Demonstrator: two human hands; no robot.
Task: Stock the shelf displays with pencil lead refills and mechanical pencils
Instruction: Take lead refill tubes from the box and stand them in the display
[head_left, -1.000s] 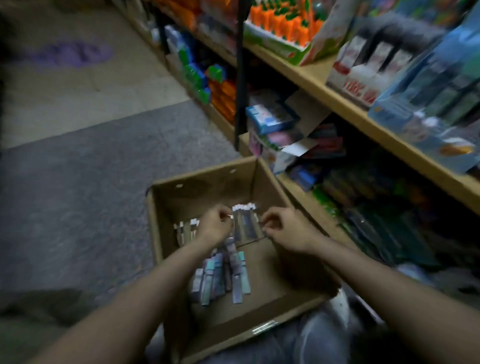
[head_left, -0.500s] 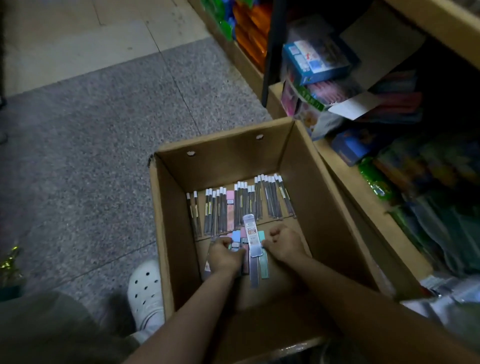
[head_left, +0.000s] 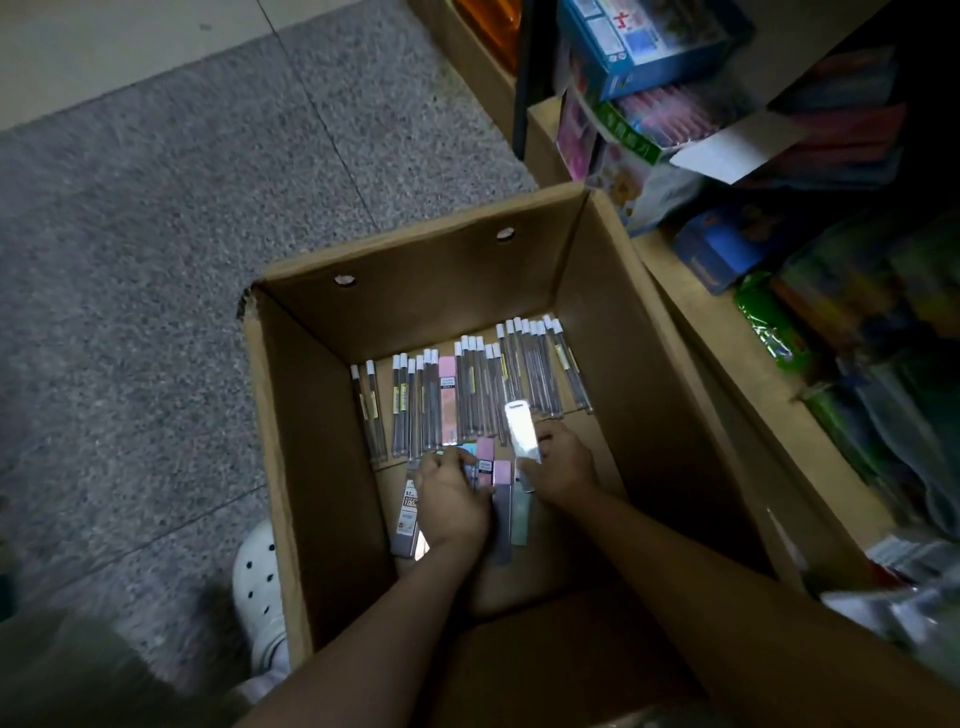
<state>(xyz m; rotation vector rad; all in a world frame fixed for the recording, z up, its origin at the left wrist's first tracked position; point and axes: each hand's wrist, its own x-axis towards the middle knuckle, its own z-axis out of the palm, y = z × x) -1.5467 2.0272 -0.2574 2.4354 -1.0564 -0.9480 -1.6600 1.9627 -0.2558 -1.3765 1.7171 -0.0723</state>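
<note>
Down inside the cardboard box (head_left: 322, 467), my right hand (head_left: 563, 470) pinches one lead refill pack (head_left: 522, 431); my left hand (head_left: 452, 501) gathers flat packs (head_left: 485, 462), best squared together before lifting.

A matt brown corrugated cardboard box (head_left: 311, 415) is seen, its rim rough and torn at one corner. Clear glossy plastic lead tubes (head_left: 524, 374) with white caps are laid on its floor, beside flat pastel plastic lead cases (head_left: 448, 400). A glare is thrown off one shiny case (head_left: 521, 431). The floor (head_left: 156, 234) is formed of speckled, grainy grey stone tiles. A smooth white perforated rubber-like clog (head_left: 260, 587) is visible. The shelf (head_left: 737, 374) looks like matt wood.
</note>
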